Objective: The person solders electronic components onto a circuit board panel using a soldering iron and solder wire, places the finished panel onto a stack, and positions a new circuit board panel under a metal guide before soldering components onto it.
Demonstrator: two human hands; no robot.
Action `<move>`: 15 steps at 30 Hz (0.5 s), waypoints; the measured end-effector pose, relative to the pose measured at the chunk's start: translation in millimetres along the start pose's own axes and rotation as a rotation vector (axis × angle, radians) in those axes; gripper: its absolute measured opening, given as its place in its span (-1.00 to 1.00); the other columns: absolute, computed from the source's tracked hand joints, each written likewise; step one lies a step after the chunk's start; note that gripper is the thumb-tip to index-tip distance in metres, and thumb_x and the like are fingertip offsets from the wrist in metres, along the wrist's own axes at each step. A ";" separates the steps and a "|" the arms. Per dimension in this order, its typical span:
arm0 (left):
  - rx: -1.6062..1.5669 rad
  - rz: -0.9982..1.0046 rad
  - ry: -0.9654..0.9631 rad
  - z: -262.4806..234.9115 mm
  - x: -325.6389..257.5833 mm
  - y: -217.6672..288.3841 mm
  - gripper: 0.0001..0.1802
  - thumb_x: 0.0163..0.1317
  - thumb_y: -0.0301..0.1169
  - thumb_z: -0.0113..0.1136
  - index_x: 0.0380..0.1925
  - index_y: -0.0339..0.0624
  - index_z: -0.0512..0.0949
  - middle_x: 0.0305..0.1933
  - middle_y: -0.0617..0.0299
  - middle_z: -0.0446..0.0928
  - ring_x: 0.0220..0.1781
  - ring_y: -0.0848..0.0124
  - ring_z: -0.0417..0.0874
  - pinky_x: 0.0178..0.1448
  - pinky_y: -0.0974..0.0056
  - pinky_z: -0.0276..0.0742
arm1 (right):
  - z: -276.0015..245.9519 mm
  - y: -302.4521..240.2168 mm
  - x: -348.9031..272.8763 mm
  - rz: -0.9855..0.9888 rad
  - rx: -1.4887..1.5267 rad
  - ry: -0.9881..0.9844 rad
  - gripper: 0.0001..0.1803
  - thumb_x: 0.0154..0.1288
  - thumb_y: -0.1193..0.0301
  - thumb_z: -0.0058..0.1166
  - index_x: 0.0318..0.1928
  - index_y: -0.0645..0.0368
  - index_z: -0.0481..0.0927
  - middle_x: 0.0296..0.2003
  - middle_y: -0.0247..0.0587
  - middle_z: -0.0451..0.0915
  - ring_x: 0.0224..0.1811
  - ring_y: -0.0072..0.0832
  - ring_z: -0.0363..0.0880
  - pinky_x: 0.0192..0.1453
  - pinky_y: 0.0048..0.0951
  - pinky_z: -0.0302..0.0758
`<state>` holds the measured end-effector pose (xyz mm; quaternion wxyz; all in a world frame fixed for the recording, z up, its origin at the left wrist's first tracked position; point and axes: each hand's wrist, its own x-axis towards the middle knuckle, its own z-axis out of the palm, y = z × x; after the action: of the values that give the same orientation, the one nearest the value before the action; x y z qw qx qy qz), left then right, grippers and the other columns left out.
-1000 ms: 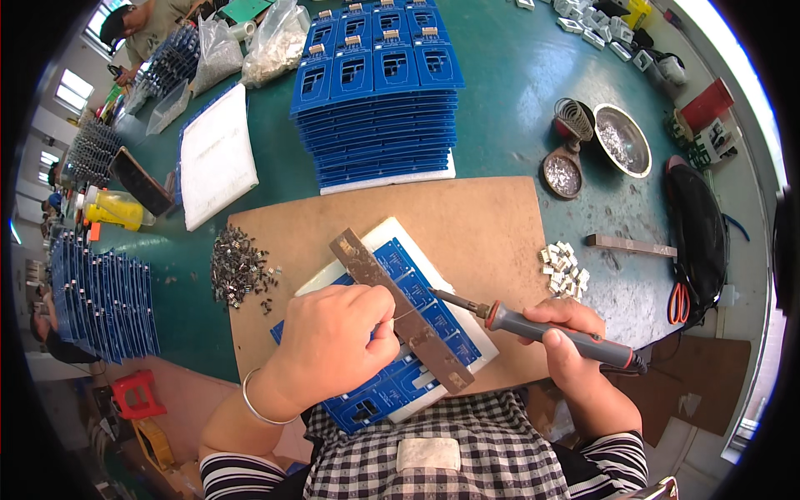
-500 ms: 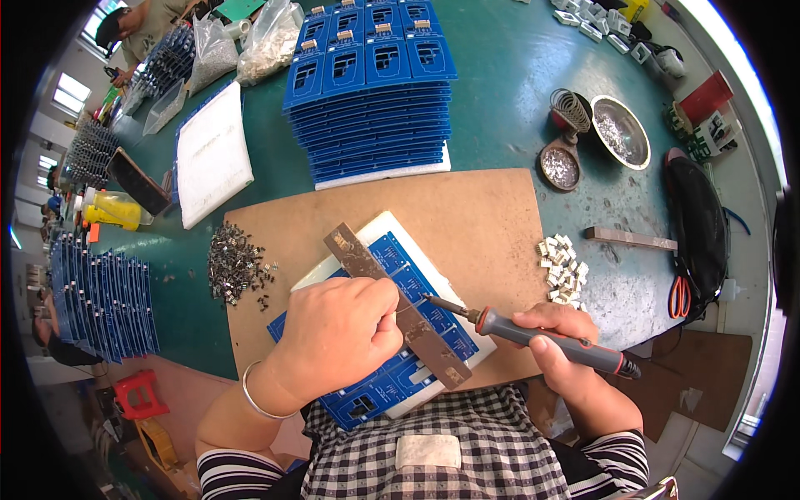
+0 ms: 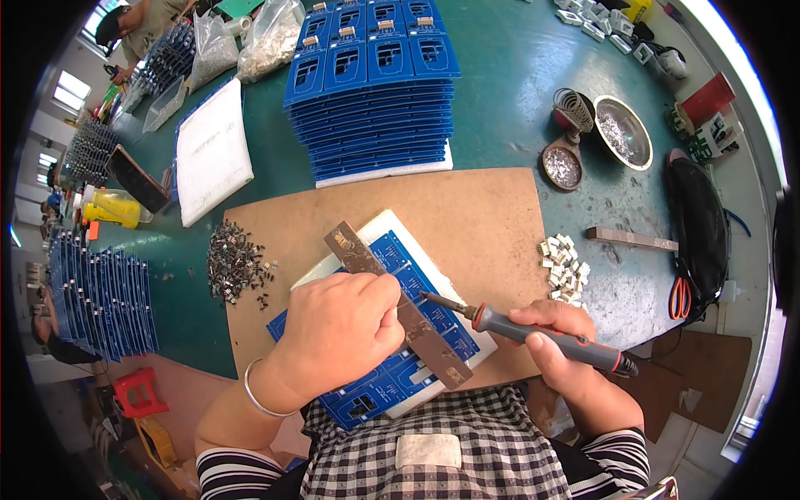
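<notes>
Just beyond the checkered apron (image 3: pixel 375 467), the right hand (image 3: pixel 573 377) grips a soldering iron (image 3: pixel 500 323) slantwise, tip pointing left and away at the blue board (image 3: pixel 452 327). Across the brown bar (image 3: pixel 432 346), the left hand (image 3: pixel 342 325) curls closed, contents hidden.

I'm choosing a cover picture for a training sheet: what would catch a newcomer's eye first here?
Probably the tall stack of flat blue circuit boards at the top centre of the view. Next, near the middle, a slim grey-and-red soldering iron in the right hand points at a blue circuit board panel crossed by a long, flat brown bar. The left hand, curled closed, partly hides the bar.
</notes>
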<state>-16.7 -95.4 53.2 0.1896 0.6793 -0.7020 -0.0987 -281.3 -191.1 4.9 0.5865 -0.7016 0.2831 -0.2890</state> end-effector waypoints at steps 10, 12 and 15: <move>0.016 -0.016 -0.002 4.1 1.7 -1.9 -0.87 -0.02 -0.48 0.23 -0.56 -0.10 0.44 -0.59 0.19 0.52 -0.55 0.19 0.58 -0.48 0.15 0.46 | 0.9 0.4 3.6 -0.008 -0.017 -0.008 -0.68 0.23 0.33 0.20 -0.08 0.26 0.73 -0.39 -0.14 0.72 -0.40 -0.43 0.69 -0.27 -0.44 0.57; 0.025 -0.012 0.011 4.8 1.9 -1.7 -0.87 -0.01 -0.48 0.22 -0.57 -0.10 0.43 -0.60 0.20 0.50 -0.55 0.20 0.58 -0.47 0.16 0.48 | 1.4 1.0 4.0 -0.018 -0.008 -0.002 -0.68 0.23 0.32 0.20 -0.09 0.26 0.73 -0.41 -0.15 0.71 -0.42 -0.43 0.68 -0.29 -0.45 0.56; -0.004 -0.023 0.011 2.9 0.5 -0.2 -0.88 -0.03 -0.48 0.22 -0.56 -0.10 0.45 -0.59 0.19 0.51 -0.54 0.19 0.58 -0.48 0.16 0.46 | -2.5 0.0 2.5 -0.069 -0.076 -0.014 -0.69 0.25 0.30 0.20 -0.11 0.26 0.72 -0.43 -0.17 0.69 -0.45 -0.42 0.66 -0.32 -0.45 0.54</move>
<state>-17.7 -96.2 50.5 0.1938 0.6875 -0.6929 -0.0986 -281.5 -194.5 5.4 0.5512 -0.7348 0.2653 -0.2931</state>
